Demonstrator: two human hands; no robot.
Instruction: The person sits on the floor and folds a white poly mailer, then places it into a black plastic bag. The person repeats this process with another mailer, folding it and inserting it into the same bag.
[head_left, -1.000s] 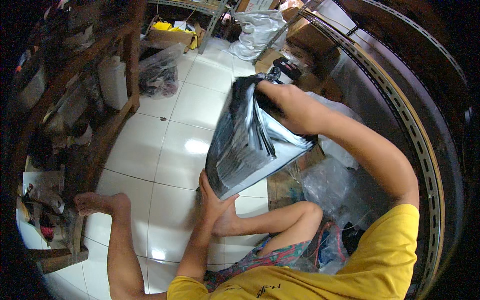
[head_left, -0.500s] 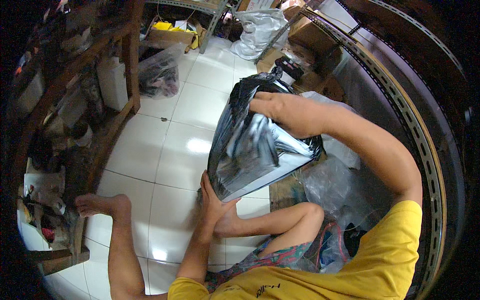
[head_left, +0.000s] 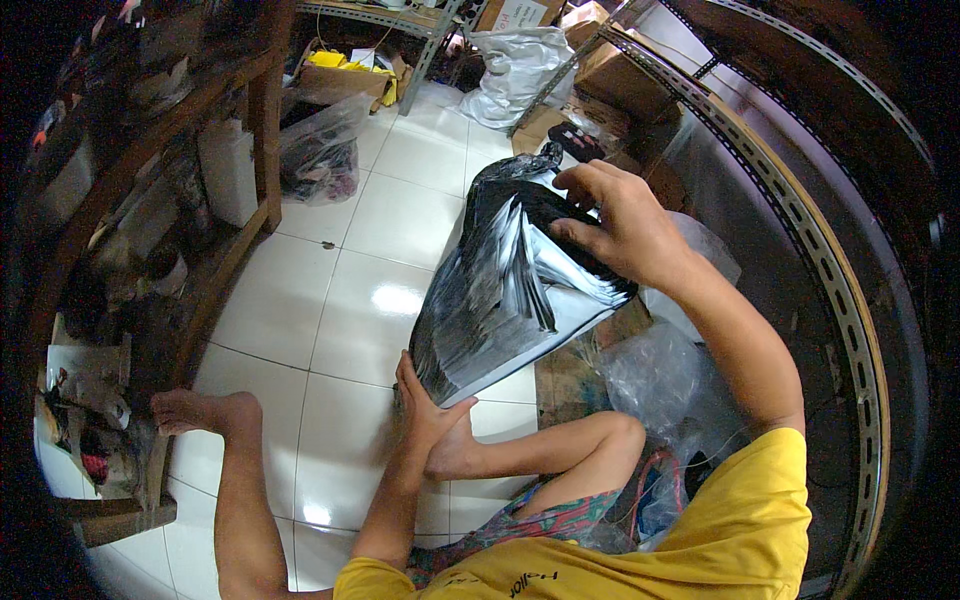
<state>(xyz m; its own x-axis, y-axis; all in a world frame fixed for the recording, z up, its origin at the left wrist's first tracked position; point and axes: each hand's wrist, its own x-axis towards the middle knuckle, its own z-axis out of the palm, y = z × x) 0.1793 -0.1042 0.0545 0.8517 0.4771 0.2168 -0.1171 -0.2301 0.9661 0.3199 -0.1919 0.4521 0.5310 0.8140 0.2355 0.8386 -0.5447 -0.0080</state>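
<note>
A shiny black plastic bag (head_left: 480, 310) is held up in front of me, tilted, with creases that catch the light. My left hand (head_left: 425, 405) grips its lower corner, fingers partly hidden under it. At the bag's upper right, my right hand (head_left: 625, 225) has its thumb and fingers apart, with a gap between them over the bag's dark, folded top. Nothing shows in that gap except the bag's surface behind. What the bag contains, if anything, cannot be seen.
Clear plastic bags (head_left: 660, 370) lie to my right beside a metal shelf rack (head_left: 820, 240). A wooden shelf (head_left: 262, 150) stands at left, with a clear bag of dark items (head_left: 320, 160) beside it. A white sack (head_left: 515, 75) and a cardboard box (head_left: 345, 80) are at the back.
My right hand has come off the middle of the bag's top, moving right, and its fingers have spread. My left hand keeps its hold on the lower corner.
</note>
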